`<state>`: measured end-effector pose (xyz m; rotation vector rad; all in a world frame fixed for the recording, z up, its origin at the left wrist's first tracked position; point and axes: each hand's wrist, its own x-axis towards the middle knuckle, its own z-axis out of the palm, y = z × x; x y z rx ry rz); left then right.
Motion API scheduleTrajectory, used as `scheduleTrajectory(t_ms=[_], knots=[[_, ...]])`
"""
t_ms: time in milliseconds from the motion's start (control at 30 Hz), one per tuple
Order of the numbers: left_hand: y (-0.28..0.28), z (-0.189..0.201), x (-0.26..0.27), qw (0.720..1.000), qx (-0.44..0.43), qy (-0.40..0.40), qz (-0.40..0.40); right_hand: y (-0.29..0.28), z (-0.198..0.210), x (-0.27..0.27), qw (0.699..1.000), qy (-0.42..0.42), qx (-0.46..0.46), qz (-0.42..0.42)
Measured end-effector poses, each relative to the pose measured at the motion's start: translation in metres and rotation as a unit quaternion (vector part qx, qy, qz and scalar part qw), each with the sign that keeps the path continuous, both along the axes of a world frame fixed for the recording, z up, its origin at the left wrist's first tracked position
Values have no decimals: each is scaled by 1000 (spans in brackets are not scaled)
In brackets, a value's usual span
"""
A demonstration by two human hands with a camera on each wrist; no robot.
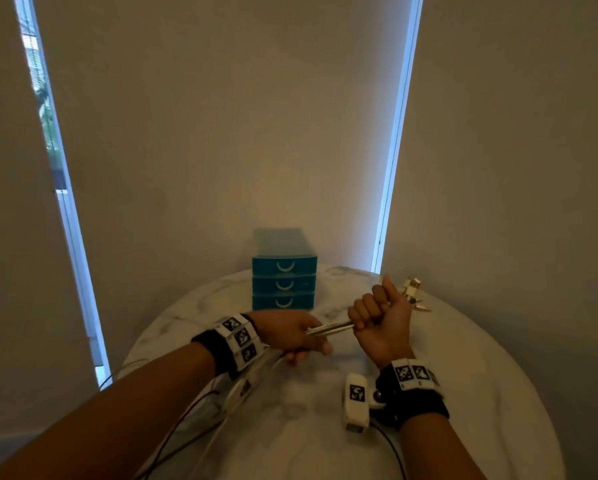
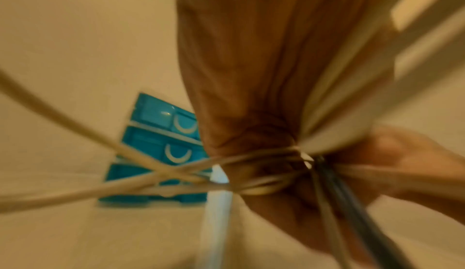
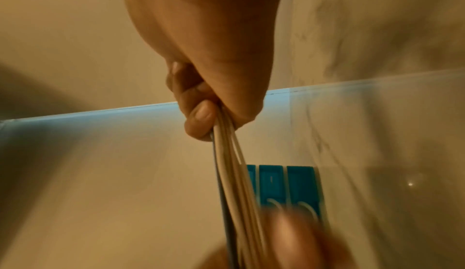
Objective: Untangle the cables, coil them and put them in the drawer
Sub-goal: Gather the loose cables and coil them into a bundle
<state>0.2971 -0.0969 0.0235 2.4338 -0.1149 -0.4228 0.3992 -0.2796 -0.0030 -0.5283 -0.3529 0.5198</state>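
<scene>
A bundle of white cables with one dark strand stretches taut between my two hands above the round marble table. My right hand is fisted palm-up around the bundle. My left hand grips the other end, and loose cable strands trail from it toward me. Cable plugs stick out past the right fist. The teal three-drawer box stands at the table's back, all drawers closed.
Beige roller blinds cover the windows behind the table, with bright gaps at left and right. Thin dark wires run from the wrist cameras off the table's near edge.
</scene>
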Motion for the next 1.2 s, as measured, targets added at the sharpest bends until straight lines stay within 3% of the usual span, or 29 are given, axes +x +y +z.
scheduleTrajectory(t_ms=[200,333,433,533,667,733,767,800,833,900,933,1000,1067,1200], knots=[[72,23,-38,993,-3,115,31,-1,5,9,1000,17,-1,-4],[125,17,-64,985,18,165,55,-15,1,21,996,78,28,-17],[163,14,-85,992,42,81,88,-19,-5,23,996,88,19,-9],[186,31,-97,977,197,-30,78,-4,-1,11,999,40,-10,12],[215,72,-95,909,337,-213,123,25,14,-12,999,-23,-22,45],[222,71,-93,852,401,-304,144,35,14,-19,998,-38,-36,46],[226,58,-90,834,440,-299,147,37,12,-20,998,-41,-43,37],[227,40,-87,839,460,-257,136,35,10,-18,998,-39,-45,28],[228,20,-86,863,452,-190,125,31,7,-15,998,-30,-42,19],[230,-8,-93,925,349,-73,132,20,0,-8,999,-3,-33,1],[232,-16,-99,942,301,-47,142,14,-3,-5,1000,8,-29,-4],[240,-25,-104,946,275,-41,168,7,-4,-1,1000,17,-20,-12],[246,-27,-105,923,331,-38,193,6,-1,1,1000,16,-12,-16],[252,-4,-101,825,498,-95,249,18,1,-4,999,-6,-27,-21]])
